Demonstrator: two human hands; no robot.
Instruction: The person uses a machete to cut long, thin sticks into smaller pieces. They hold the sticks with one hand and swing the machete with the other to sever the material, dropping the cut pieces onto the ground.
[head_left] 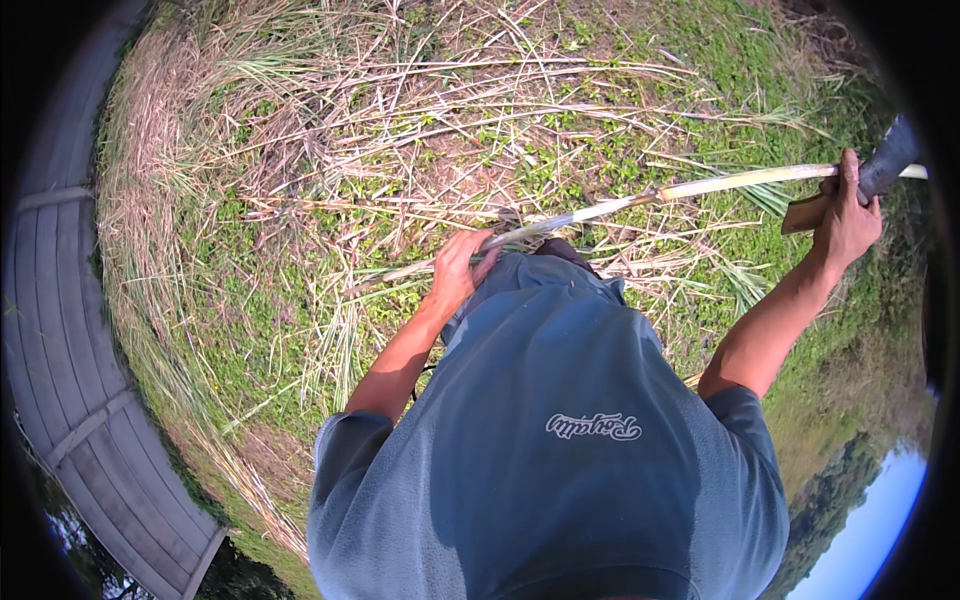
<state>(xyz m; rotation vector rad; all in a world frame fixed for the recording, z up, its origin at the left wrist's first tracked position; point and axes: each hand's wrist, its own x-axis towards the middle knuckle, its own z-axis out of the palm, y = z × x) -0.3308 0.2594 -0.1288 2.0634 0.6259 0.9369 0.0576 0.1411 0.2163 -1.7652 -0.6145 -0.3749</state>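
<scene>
A long pale cane stalk (735, 183) runs across in front of my body, rising to the right, with a darker joint partway along. My left hand (462, 265) is closed round its lower left part near my waist. Out at the far right, my right hand (850, 220) is closed round a tool with a brown, wooden-looking handle (806, 213) and a dark grey blade-like end (889, 158). The stalk passes right at this hand, by the thumb and the tool. Whether the right fingers also grip the stalk, I cannot tell.
Cut dry stalks (420, 130) and long green leaves lie scattered over low grass (290, 330). A grey, ribbed panel-like structure (60, 300) curves along the left edge. Darker brush (890, 300) stands at the right edge.
</scene>
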